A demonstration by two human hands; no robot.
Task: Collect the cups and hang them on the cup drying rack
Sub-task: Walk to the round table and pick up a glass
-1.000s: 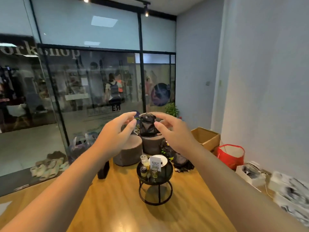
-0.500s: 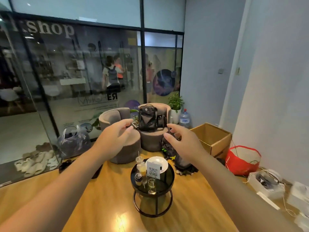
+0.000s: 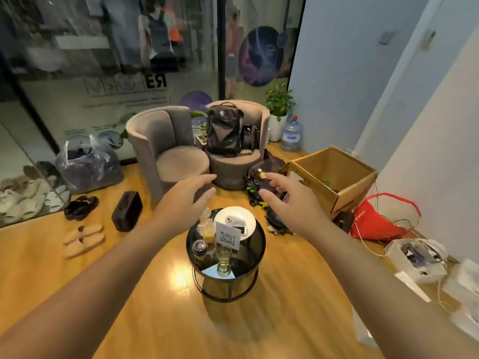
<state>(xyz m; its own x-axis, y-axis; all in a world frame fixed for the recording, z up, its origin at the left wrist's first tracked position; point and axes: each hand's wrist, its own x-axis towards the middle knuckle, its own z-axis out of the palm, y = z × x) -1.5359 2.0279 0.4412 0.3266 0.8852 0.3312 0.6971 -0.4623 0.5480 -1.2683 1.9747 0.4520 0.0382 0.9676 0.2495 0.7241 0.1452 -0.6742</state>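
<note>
Both hands are reaching forward over the small round table [image 3: 255,265], empty, fingers spread and relaxed: the left hand [image 3: 185,199] and right hand [image 3: 287,200] are hanging well above the drinks, apparently readying to collect them. The glass cup [image 3: 224,260] is standing near the table's front edge, a plastic cup [image 3: 208,230] behind it beside a QR card [image 3: 227,235]. No drying rack is showing. Compared with half a second ago, the view is tilting lower and nearer the table.
</note>
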